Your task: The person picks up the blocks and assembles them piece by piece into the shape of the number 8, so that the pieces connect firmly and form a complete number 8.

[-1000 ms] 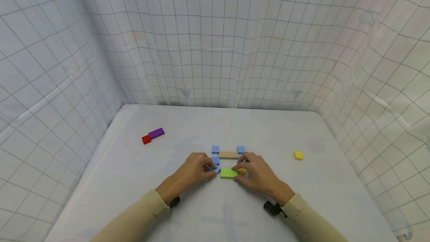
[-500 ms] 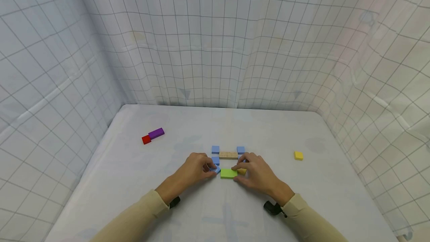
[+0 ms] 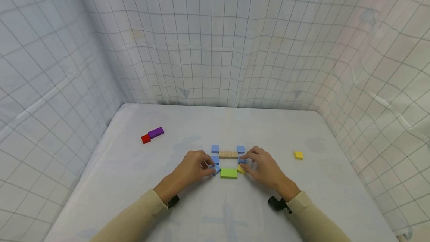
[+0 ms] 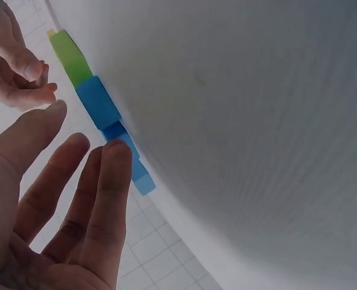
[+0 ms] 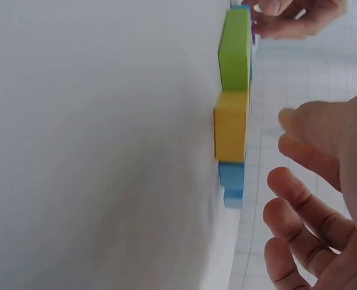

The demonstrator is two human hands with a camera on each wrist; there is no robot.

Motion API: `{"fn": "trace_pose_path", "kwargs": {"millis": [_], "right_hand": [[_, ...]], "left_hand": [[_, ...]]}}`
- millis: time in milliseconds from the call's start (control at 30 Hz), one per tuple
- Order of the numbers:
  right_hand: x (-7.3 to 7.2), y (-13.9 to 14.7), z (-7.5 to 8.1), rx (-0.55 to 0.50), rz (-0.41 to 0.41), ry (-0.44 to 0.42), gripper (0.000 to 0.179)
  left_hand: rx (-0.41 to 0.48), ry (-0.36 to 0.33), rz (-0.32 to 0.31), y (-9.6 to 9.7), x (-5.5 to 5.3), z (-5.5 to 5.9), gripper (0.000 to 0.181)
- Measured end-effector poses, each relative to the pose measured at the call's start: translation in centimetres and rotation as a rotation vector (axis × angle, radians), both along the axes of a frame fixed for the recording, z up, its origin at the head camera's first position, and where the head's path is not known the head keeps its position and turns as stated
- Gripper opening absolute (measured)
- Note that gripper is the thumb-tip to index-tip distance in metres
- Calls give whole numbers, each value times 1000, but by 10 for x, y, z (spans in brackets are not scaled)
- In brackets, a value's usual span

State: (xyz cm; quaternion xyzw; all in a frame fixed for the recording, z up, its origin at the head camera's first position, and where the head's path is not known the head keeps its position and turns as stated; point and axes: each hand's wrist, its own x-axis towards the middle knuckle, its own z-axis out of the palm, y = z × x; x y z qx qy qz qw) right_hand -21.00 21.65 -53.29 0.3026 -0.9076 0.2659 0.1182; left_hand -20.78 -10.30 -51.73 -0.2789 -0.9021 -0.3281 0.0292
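My left hand hovers beside a slanted blue block, its thumb and fingers spread; the left wrist view shows a gap between the thumb and fingers. On the other side, my right hand has its fingers apart near a slightly turned yellow block. Nothing is held in it in the right wrist view. Between these two blocks lies a lime green block. Farther back, a wooden block lies between blue blocks on the left and blue blocks on the right.
A purple block and a red block touch each other at the table's back left. Another yellow block lies alone on the right. White gridded cloth encloses the back and sides of the white table.
My right hand has let go of the green block and moved slightly right and back, baring the yellow block. The left hand has hardly moved.
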Motion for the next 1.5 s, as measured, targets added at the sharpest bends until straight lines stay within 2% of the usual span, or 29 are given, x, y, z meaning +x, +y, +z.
{"fn": "trace_pose_path", "kwargs": {"millis": [233,433,667,1000,1500], "right_hand": [[-14,10,-2,-32,-30,-88,29],[-21,12,-4,-36,-37,-175,27],[-25,13,-3,-13,-39,-229,24],[-28,15,-5,-12,-35,-246,24],[-28,16,-5,-23,-19,-241,23]], "left_hand": [[26,-42,112,0,-12,4,14],[1,-132,181,3,-23,2,18],[-19,-188,199,6,-27,2,18],[-42,-177,196,6,-26,2,16],[-58,-207,210,8,-27,3,12]]}}
